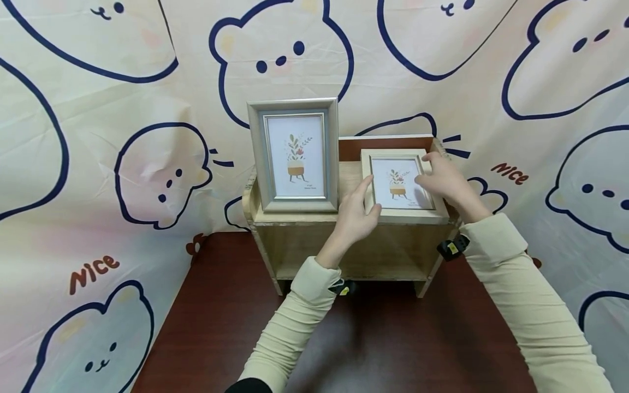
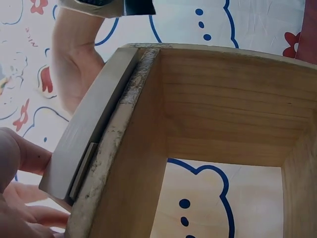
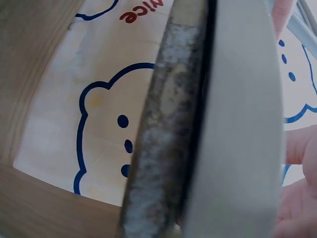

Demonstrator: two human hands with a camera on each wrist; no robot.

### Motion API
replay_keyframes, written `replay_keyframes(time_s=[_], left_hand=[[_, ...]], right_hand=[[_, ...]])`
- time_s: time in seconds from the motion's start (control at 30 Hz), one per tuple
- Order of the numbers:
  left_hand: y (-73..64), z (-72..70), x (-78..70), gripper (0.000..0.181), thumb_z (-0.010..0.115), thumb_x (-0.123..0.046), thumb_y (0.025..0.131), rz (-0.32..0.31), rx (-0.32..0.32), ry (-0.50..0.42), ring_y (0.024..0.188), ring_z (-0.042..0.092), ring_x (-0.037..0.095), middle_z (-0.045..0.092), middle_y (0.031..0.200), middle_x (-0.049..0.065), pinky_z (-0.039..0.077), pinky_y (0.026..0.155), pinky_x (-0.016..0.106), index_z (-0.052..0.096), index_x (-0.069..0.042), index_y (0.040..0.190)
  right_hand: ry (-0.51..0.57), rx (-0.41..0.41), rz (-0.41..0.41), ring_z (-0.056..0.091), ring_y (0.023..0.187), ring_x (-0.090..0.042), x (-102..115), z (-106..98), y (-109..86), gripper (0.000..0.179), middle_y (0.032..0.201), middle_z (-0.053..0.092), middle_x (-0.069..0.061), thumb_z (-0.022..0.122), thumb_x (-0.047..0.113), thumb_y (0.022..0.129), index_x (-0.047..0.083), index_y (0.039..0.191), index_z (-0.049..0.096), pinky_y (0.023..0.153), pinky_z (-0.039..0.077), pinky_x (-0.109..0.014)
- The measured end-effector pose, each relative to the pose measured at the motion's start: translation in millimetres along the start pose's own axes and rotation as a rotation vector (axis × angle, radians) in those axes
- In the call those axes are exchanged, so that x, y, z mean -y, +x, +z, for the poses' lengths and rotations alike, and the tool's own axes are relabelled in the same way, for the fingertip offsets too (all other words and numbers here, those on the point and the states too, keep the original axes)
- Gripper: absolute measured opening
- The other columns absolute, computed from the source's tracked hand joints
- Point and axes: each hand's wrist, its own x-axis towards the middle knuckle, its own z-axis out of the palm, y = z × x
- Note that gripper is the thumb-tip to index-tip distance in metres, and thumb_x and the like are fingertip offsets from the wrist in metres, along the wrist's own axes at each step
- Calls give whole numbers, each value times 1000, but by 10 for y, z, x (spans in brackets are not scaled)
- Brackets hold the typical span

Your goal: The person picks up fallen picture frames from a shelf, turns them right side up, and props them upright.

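A small cream picture frame (image 1: 405, 180) holding a plant print sits on top of a wooden shelf unit (image 1: 248, 202), at the right, its lower border at the front edge. The left hand (image 1: 355, 215) holds the frame's left side, thumb low near its corner. On the opposite side, the right hand (image 1: 444, 180) grips the upper right border with the thumb over the front. From below, the left wrist view shows the frame's grey lower edge (image 2: 91, 124) along the shelf's worn front edge. A larger silver picture frame (image 1: 295, 205) stands upright to the left.
The shelf unit stands on a dark red-brown table (image 1: 221, 327) against a cartoon-printed backdrop (image 1: 162, 98). Below its top is an open compartment (image 1: 314, 248). A raised back panel (image 1: 350, 148) rises behind the frames.
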Motion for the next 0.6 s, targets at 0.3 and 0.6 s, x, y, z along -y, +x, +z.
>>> replay_keyframes(time_s=[0.3, 0.6], left_hand=[[2, 5, 84, 58, 58, 6, 79, 138, -72, -129, 81, 61, 14, 51, 127, 19, 39, 94, 25, 40, 3, 134], [14, 38, 145, 57, 63, 4, 78, 236, -117, -97, 127, 34, 36, 44, 134, 18, 25, 106, 37, 42, 5, 132]], right_hand=[[82, -32, -28, 33, 120, -45, -10, -63, -71, 61, 137, 27, -33, 48, 13, 88, -3, 141, 21, 94, 32, -60], [251, -116, -57, 32, 124, -45, -86, -121, -55, 57, 137, 30, -33, 49, 7, 89, 0, 141, 26, 97, 31, -55]])
